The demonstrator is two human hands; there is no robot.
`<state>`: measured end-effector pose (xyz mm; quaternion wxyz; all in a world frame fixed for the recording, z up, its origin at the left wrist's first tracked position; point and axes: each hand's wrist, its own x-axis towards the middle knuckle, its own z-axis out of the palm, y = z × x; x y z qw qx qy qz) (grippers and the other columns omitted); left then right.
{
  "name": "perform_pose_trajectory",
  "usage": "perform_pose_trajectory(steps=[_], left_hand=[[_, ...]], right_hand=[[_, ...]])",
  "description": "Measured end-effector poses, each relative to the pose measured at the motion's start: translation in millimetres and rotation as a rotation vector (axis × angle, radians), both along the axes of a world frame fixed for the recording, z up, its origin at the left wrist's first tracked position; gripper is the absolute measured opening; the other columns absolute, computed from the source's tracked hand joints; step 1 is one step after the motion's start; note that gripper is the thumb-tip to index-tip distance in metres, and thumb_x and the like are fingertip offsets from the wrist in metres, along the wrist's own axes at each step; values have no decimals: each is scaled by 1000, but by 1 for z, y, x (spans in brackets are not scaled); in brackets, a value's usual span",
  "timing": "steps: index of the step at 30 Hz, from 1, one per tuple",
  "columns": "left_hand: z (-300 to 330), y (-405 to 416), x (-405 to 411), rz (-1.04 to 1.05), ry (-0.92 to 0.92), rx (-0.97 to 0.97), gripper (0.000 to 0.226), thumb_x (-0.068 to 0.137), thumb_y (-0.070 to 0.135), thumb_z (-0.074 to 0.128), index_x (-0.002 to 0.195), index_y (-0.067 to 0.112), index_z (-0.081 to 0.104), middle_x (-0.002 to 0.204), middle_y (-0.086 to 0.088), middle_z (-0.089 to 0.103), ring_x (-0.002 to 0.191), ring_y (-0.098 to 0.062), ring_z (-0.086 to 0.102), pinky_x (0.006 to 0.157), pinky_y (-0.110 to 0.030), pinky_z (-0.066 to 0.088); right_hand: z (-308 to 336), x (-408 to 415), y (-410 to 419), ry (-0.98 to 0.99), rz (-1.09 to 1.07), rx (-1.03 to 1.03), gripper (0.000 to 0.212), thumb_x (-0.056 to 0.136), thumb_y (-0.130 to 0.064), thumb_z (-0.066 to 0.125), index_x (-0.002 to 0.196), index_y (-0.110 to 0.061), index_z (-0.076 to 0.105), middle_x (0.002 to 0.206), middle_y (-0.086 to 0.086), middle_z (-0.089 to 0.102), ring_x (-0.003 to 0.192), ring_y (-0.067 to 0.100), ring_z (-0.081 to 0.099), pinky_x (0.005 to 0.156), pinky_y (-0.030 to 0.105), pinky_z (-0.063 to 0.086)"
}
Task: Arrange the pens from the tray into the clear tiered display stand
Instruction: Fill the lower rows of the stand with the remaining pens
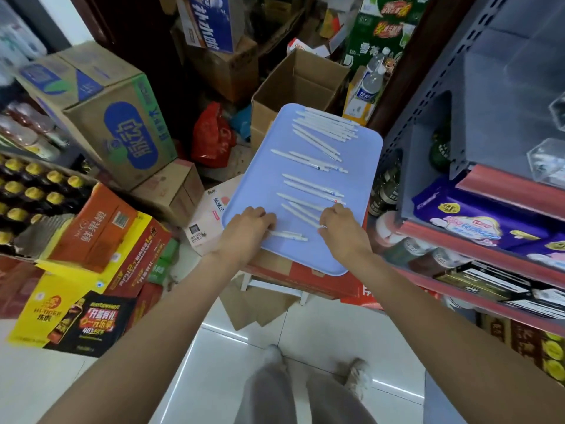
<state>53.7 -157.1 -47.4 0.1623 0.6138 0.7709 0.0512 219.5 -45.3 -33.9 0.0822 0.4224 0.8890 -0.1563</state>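
A light blue tray lies on red cartons in front of me, with several white pens spread over it in loose groups. My left hand is on the tray's near left part, fingers curled over the end of a white pen. My right hand is on the near right part, fingers curled round the ends of a few pens. A clear display stand shows partly at the right edge, on the shelf.
A grey and red metal shelf with packaged goods stands close on the right. An open cardboard box sits behind the tray. Drink cartons and bottle crates fill the left. White tiled floor lies below, with my feet on it.
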Motion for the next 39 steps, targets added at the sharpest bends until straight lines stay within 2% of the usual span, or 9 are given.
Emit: perform_pose_trajectory(steps=[5, 9, 13, 20, 25, 27, 30, 34, 39], left_hand=[[16, -1, 1, 247, -489, 256, 15, 90, 1, 48, 94, 15, 50, 88, -10, 57, 80, -26, 54, 71, -33, 43], [50, 17, 15, 256, -684, 354, 43, 95, 3, 48, 134, 16, 35, 98, -8, 56, 79, -16, 65, 63, -12, 44], [88, 44, 37, 242, -925, 377, 65, 92, 2, 53, 140, 30, 19, 104, -13, 52, 79, -17, 70, 72, -41, 58], [142, 83, 91, 202, -1184, 344, 68, 88, -4, 57, 125, 43, 24, 99, -14, 53, 81, -20, 71, 73, -41, 59], [163, 106, 139, 174, -1284, 403, 36, 94, 7, 53, 118, 26, 37, 91, -12, 60, 78, -19, 71, 63, -26, 57], [172, 118, 161, 187, -1294, 461, 28, 93, 7, 55, 114, 16, 39, 86, -12, 67, 68, -15, 70, 61, -19, 54], [181, 135, 190, 225, -1292, 532, 26, 90, 9, 59, 102, 10, 36, 69, -2, 72, 56, -14, 67, 56, -21, 55], [189, 150, 216, 246, -1280, 613, 16, 90, 7, 58, 90, 7, 43, 80, -10, 68, 63, -19, 71, 61, -27, 59], [183, 164, 233, 328, -1167, 694, 13, 87, 9, 63, 79, 9, 53, 74, -8, 60, 61, -5, 67, 64, -22, 58]], right_hand=[[24, 7, 5, 322, -83, -102, 15, 96, -17, 48, 105, -7, 54, 100, 11, 60, 91, 28, 56, 74, 35, 45], [59, 17, 14, 670, -268, -247, 8, 86, -12, 67, 93, -11, 66, 83, -1, 62, 71, 6, 57, 59, 5, 39], [96, 26, 23, 968, -405, -440, 10, 79, 1, 70, 87, -3, 66, 82, 5, 67, 69, 0, 64, 67, 12, 51], [140, 81, 36, 1122, -430, -496, 10, 90, -7, 58, 87, -15, 63, 90, 4, 67, 82, 8, 64, 79, 24, 54], [162, 144, 58, 1098, -372, -204, 25, 93, -10, 54, 115, -17, 64, 91, 1, 64, 87, 9, 60, 88, 24, 49], [172, 169, 66, 1057, -318, -50, 32, 94, -11, 53, 124, -18, 60, 82, -6, 55, 78, -4, 52, 79, 8, 41], [186, 205, 82, 962, -263, 95, 34, 90, -11, 60, 122, -22, 61, 85, -4, 57, 77, 3, 53, 70, 6, 39], [190, 245, 115, 770, -284, 286, 9, 83, -16, 68, 92, -15, 65, 85, 0, 67, 80, 19, 62, 78, 31, 50], [175, 268, 153, 453, -186, 356, 19, 90, -18, 60, 104, -13, 71, 104, 8, 66, 103, 28, 56, 86, 41, 47]])
